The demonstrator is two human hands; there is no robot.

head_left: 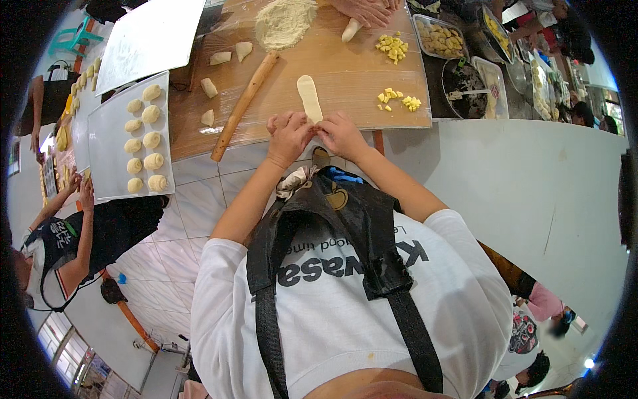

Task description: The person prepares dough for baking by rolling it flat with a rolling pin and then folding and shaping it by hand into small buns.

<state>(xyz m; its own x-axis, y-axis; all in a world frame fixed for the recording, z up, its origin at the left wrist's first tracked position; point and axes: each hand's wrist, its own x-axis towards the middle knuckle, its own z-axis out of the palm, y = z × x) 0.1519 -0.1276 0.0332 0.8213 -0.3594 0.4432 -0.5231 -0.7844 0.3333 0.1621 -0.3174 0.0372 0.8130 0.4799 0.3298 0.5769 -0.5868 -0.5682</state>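
A long, flat strip of dough (pixel 310 97) lies on the plastic-covered wooden table (pixel 344 70), its far end rounded. My left hand (pixel 290 132) and my right hand (pixel 341 135) meet at its near end, by the table's front edge. The fingertips of both hands pinch the dough there, and they hide that end of it. To the left of the strip, a wooden rolling pin (pixel 245 104) rests at a slant. Several cut dough pieces (pixel 209 88) lie beyond the pin. On the right are small piles of yellow cubes (pixel 391 95).
A tray of rolled dough balls (pixel 107 149) stands at the left. Flour (pixel 285 22) is heaped at the back. Another person's hands (pixel 366 12) press a dough piece across the table. Filled plastic tubs (pixel 438 37) sit at the right. A co-worker (pixel 65 249) works at the left.
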